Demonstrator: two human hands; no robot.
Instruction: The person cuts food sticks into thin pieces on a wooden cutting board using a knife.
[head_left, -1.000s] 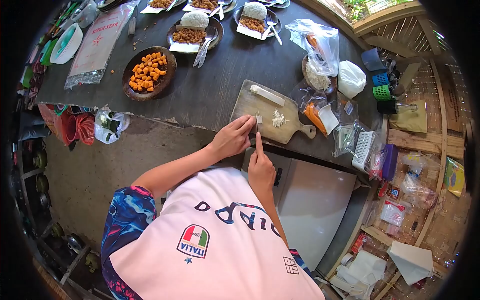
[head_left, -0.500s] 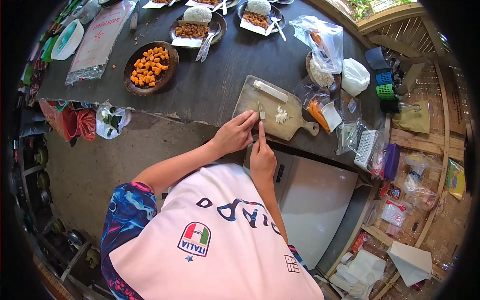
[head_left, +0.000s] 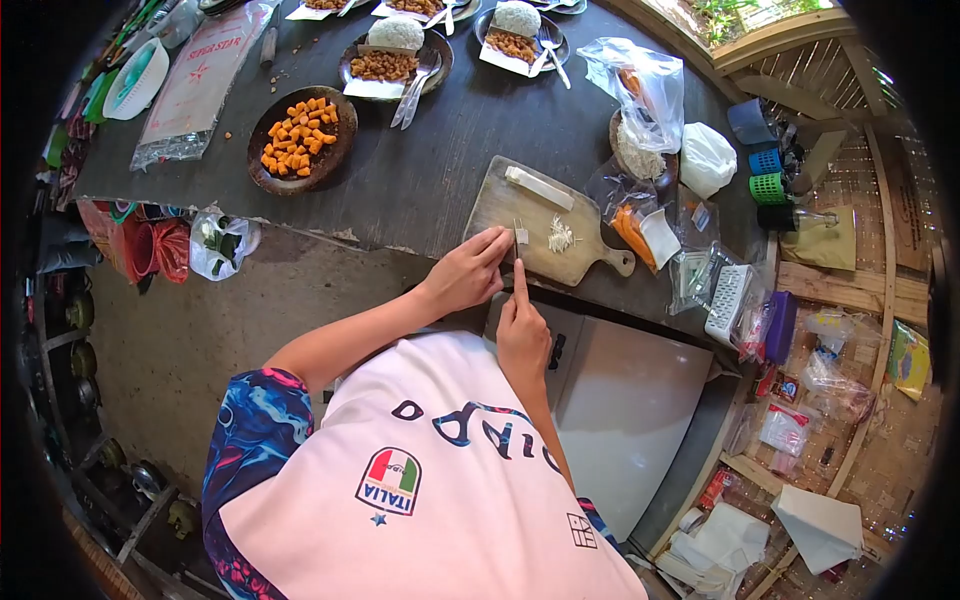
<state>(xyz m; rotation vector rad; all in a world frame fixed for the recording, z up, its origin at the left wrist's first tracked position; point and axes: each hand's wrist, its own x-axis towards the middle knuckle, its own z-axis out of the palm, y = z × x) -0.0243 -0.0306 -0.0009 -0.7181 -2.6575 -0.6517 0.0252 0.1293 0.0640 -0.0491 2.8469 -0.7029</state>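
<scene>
A wooden cutting board with a handle lies at the table's near edge. My right hand is closed on a knife, index finger stretched along it, the blade on the board. Beside the blade my left hand has its fingers pressed together at the board's left edge, on a piece mostly hidden under them. A small pale piece sits just right of the blade. Farther right is a little heap of thin white strips. A long white block lies across the board's upper part.
A brown bowl of orange chunks stands to the left. Plates with rice and brown food line the back. Right of the board are plastic bags, an orange item in plastic and a white basket.
The view shifts slightly. My hands stay at the board, and the knife moves a little beside my left fingertips.
</scene>
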